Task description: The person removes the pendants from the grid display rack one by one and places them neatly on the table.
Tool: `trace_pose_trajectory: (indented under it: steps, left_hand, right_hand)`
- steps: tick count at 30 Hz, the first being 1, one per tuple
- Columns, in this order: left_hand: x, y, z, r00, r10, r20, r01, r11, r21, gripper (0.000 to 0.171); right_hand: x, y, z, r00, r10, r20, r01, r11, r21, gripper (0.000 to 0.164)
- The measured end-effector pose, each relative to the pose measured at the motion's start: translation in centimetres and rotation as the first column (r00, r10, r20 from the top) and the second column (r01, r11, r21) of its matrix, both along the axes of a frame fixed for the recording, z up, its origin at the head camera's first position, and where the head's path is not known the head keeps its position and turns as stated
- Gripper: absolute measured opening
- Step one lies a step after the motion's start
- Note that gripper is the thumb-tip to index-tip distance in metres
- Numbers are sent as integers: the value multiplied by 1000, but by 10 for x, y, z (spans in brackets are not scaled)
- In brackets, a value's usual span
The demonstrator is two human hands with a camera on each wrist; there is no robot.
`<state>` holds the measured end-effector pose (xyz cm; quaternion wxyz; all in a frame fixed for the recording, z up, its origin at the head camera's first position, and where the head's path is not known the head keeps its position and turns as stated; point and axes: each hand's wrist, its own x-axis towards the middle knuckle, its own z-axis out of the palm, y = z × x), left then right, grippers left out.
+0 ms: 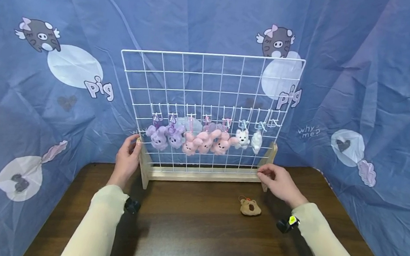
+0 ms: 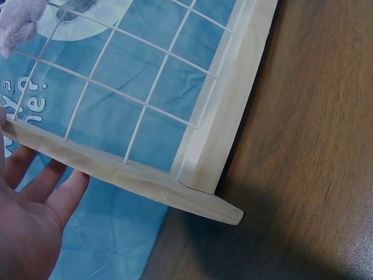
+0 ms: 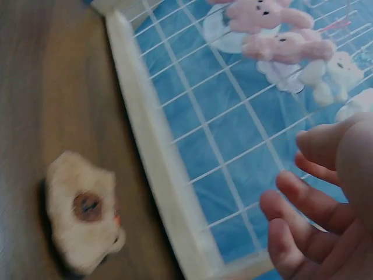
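A white wire grid rack [image 1: 202, 71] stands upright on a wooden base [image 1: 204, 176]. My left hand [image 1: 127, 160] holds the rack's left wooden leg [image 2: 116, 172], thumb in front and fingers reaching behind. Beside the right wooden leg [image 1: 270, 153] is my right hand [image 1: 280, 185], its fingers loosely bent with nothing between them. From hooks on the grid hang two purple plush charms [image 1: 159, 139], three pink plush bunny charms [image 1: 190, 145] and two white plush charms [image 1: 242, 138]. A brown koala-like plush charm [image 1: 250, 208] lies on the table, just in front of the right leg.
The dark wooden table [image 1: 188, 232] extends toward me in front of the rack. Blue printed cloth [image 1: 218, 19] hangs close behind it and along both sides. An unloaded hook [image 1: 273, 123] sits at the right end of the hook row.
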<state>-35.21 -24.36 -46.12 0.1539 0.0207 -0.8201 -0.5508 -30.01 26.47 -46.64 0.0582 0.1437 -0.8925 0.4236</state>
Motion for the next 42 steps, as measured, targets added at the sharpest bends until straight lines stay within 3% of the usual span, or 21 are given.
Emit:
trace_pose_trajectory:
  steps: [10, 19, 32, 42]
  left_hand:
    - [1, -1, -2, 1000, -10, 5, 10, 1000, -10, 44]
    - [-1, -1, -1, 1000, -14, 0, 14, 1000, -2, 42]
    - [0, -1, 0, 1000, -9, -11, 9, 1000, 0, 43]
    - [0, -2, 0, 1000, -4, -16, 4, 1000, 0, 43]
  right_hand:
    - [-12, -13, 33, 983, -156, -96, 144, 982, -122, 42]
    - [-21, -23, 44, 953, -252, -166, 212, 951, -225, 57]
    - [-27, -33, 52, 949, -254, -188, 195, 939, -284, 55]
    - [-29, -39, 59, 972, -195, -133, 152, 948, -279, 62]
